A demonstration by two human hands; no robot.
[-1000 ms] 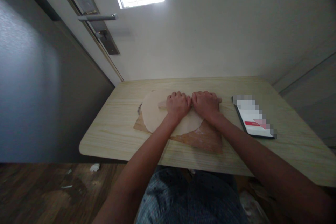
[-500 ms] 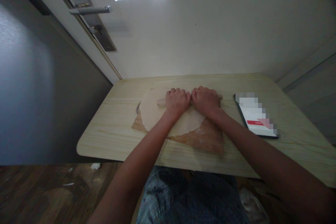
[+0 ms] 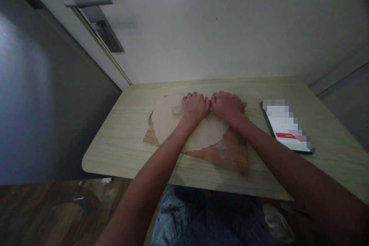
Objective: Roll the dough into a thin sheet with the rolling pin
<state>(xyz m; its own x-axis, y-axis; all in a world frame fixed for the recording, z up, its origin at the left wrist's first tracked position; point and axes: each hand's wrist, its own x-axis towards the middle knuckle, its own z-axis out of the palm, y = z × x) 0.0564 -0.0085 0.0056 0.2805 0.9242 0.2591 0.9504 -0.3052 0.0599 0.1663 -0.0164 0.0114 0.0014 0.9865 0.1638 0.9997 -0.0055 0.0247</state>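
Note:
A large, flat, pale round of dough (image 3: pixel 164 123) lies over a wooden board (image 3: pixel 227 152), overhanging part of it. Across the far half of the dough rests a thin wooden rolling pin (image 3: pixel 177 110), its ends showing at either side of my hands. My left hand (image 3: pixel 195 105) is closed over the pin's middle. Close beside it, thumbs nearly touching, my right hand (image 3: pixel 225 105) grips the pin nearer its right end. Both hands cover most of the pin.
The light wooden table (image 3: pixel 115 138) stands against a white door with a metal handle (image 3: pixel 89 1). To the right of the board lies a tablet-like device (image 3: pixel 288 130) with a partly blurred screen. A metal ring (image 3: pixel 150 117) shows at the board's left edge. Scraps (image 3: pixel 106 180) lie on the floor.
The view has shifted slightly, so the door handle sits higher and the device farther right. Both hands keep their hold on the rolling pin, with little visible movement over the dough.

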